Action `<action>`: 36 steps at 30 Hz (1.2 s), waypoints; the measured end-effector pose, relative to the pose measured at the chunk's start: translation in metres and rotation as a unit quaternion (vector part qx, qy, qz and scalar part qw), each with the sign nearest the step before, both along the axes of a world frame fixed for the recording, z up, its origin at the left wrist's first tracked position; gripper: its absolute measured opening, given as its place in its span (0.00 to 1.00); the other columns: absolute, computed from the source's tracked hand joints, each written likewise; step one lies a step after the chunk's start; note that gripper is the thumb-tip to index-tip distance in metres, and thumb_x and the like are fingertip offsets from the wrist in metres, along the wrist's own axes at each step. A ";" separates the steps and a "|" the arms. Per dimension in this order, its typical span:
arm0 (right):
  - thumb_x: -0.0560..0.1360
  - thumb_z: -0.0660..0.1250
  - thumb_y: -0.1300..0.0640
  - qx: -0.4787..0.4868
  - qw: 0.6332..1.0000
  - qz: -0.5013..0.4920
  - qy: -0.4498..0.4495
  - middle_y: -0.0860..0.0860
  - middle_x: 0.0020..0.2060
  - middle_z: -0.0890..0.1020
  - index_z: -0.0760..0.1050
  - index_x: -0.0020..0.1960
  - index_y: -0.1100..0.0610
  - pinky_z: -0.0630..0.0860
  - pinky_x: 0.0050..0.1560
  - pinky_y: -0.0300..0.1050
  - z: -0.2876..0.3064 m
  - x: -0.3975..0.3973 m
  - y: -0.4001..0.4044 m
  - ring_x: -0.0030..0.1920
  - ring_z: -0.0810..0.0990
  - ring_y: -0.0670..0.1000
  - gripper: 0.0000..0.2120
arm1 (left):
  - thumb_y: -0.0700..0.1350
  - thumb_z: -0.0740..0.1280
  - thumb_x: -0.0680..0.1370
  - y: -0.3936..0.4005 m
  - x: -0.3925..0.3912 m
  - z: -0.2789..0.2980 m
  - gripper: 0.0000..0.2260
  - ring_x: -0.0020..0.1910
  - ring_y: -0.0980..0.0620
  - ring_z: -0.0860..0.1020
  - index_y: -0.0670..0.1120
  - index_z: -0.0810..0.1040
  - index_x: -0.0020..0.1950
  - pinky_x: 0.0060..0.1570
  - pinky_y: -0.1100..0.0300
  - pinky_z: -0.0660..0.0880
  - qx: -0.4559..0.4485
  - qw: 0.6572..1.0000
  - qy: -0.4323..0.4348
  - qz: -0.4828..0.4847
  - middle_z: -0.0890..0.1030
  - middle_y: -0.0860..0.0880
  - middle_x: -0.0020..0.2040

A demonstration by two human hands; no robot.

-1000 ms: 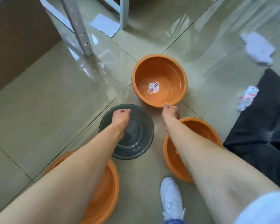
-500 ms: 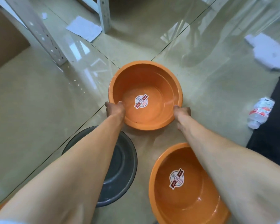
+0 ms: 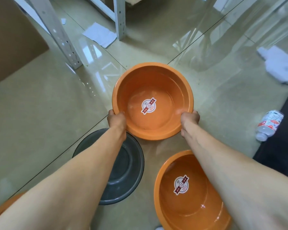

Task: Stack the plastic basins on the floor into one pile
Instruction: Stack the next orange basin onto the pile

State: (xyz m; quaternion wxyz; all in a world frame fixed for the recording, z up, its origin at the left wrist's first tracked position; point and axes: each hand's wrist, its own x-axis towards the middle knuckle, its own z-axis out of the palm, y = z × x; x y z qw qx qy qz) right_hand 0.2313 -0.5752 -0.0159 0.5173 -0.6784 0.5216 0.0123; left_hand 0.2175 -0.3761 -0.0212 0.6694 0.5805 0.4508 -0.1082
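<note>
Glossy tiled floor (image 3: 40, 113), left hand (image 3: 116, 119) and right hand (image 3: 189, 119) each with grip clamped on far orange basin (image 3: 165, 123) rim, grey basin (image 3: 130, 171) and second orange basin (image 3: 198, 208) nearer.

Bare glossy beige tiled floor (image 3: 45, 113) lies open to the left of the far round orange plastic basin (image 3: 152, 101), and more open tile runs beyond it. Near at hand, the dark grey round plastic basin (image 3: 123, 166) and a second orange plastic basin with a sticker (image 3: 186, 193) sit apart, leaving a tile strip between them. White perforated metal rack legs (image 3: 61, 39) block the far left; a clear plastic bottle (image 3: 268, 125) and black cloth (image 3: 286, 138) crowd the right.
</note>
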 end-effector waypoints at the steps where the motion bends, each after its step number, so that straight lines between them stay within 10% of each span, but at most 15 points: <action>1: 0.75 0.59 0.62 -0.007 1.000 -0.002 -0.003 0.57 0.54 0.83 0.75 0.60 0.58 0.79 0.59 0.54 0.009 -0.003 0.005 0.51 0.82 0.59 0.14 | 0.36 0.57 0.77 0.004 -0.004 0.009 0.13 0.42 0.48 0.77 0.49 0.73 0.56 0.37 0.60 0.75 -0.003 1.000 -0.008 0.014 0.79 0.48 0.47; 6: 0.76 0.54 0.64 -0.042 0.999 0.019 -0.016 0.58 0.58 0.81 0.71 0.66 0.57 0.76 0.57 0.48 0.059 -0.019 0.046 0.51 0.79 0.59 0.19 | 0.37 0.58 0.74 0.042 -0.033 0.055 0.07 0.37 0.48 0.72 0.46 0.71 0.49 0.34 0.60 0.70 0.027 0.998 -0.034 0.050 0.75 0.50 0.37; 19: 0.79 0.54 0.40 -0.024 0.982 0.188 0.010 0.55 0.53 0.82 0.73 0.60 0.56 0.77 0.54 0.52 0.120 -0.161 0.236 0.53 0.81 0.58 0.22 | 0.55 0.59 0.79 0.219 -0.228 0.131 0.17 0.58 0.40 0.78 0.46 0.72 0.62 0.63 0.41 0.74 0.163 0.981 0.067 0.078 0.80 0.41 0.59; 36: 0.82 0.54 0.48 -0.017 0.971 0.231 0.057 0.57 0.48 0.79 0.75 0.58 0.62 0.69 0.48 0.45 0.073 -0.339 0.321 0.46 0.75 0.56 0.19 | 0.38 0.62 0.75 0.322 -0.403 0.117 0.11 0.40 0.46 0.77 0.46 0.72 0.57 0.40 0.57 0.75 0.090 0.975 0.191 0.074 0.79 0.42 0.48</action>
